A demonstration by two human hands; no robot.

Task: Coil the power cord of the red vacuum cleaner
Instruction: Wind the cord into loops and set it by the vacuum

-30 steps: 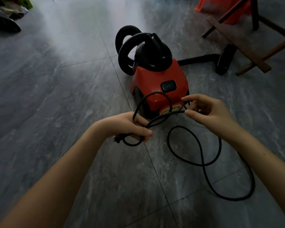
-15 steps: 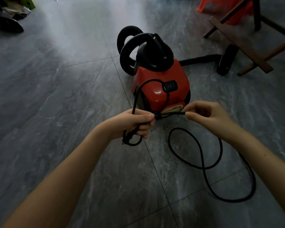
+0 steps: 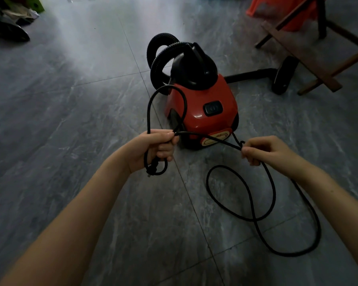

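The red vacuum cleaner (image 3: 203,112) with a black top and ribbed black hose stands on the grey tiled floor ahead of me. Its black power cord (image 3: 271,193) runs from the vacuum's front and lies in loose curves on the floor at the right. My left hand (image 3: 155,148) is shut on the cord, holding one tall loop that rises beside the vacuum, with the plug end dangling just below the fist. My right hand (image 3: 265,150) pinches the cord farther along. A short stretch runs taut between the two hands.
The vacuum's black wand and floor nozzle (image 3: 284,74) lie behind it to the right. A wooden folding frame (image 3: 310,50) and an orange plastic item (image 3: 281,11) stand at the back right. Clutter and a dark object (image 3: 8,30) lie at the far left.
The loop held by my left hand has grown taller and swung to the left of the vacuum. My right hand has slid to the right along the cord, drawing it tight.
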